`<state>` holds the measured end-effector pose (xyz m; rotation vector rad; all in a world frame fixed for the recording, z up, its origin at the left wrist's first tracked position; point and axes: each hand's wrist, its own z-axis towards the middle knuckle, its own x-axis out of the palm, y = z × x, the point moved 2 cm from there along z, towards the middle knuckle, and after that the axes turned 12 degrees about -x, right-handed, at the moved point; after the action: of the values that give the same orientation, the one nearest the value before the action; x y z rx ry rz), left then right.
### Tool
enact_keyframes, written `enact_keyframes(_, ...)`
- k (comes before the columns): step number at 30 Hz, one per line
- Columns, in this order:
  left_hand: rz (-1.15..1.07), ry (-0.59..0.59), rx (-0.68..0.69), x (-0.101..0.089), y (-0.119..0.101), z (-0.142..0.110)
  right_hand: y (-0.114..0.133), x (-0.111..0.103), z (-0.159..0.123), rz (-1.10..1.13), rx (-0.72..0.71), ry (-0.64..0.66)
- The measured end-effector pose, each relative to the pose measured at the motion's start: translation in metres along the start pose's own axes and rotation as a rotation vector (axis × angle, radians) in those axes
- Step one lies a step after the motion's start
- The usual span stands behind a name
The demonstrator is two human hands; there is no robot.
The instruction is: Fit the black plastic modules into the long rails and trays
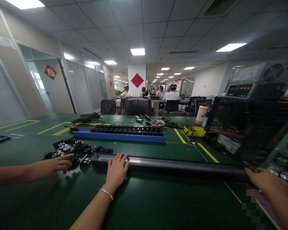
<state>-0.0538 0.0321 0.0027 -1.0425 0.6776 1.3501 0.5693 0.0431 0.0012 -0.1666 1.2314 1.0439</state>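
A long black metal bar lies across the green table in front of me, its left end grooved. My left hand, with a bracelet at the wrist, is laid over the bar near that end, fingertips curled onto its far edge. At the opposite end, my right hand grips the bar; most of its fingers are hidden. Loose small black parts with shiny metal bits are scattered left of the bar. A co-worker's hand reaches in from the left edge and touches or hovers over these parts.
Behind the bar, a blue rail carries a row of black parts. Farther back are cables, a metal dish and a yellow object. An opened computer case and a white bottle stand right. People sit at tables beyond.
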Motion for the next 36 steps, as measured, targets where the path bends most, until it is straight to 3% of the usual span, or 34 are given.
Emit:
enact_keyframes(1,0.004,-0.002,0.0,0.0,0.0,0.0,0.006,-0.004,-0.006,-0.028,0.08,0.132)
enact_keyframes(2,0.01,-0.005,0.001,-0.001,-0.001,-0.001,0.013,-0.01,-0.012,-0.052,0.071,0.194)
enact_keyframes(5,0.022,-0.016,0.007,-0.002,-0.002,-0.001,0.031,-0.023,-0.027,-0.086,0.033,0.266)
enact_keyframes(36,0.026,-0.039,0.007,-0.001,-0.002,-0.001,0.104,-0.022,-0.094,-0.029,-0.319,0.294)
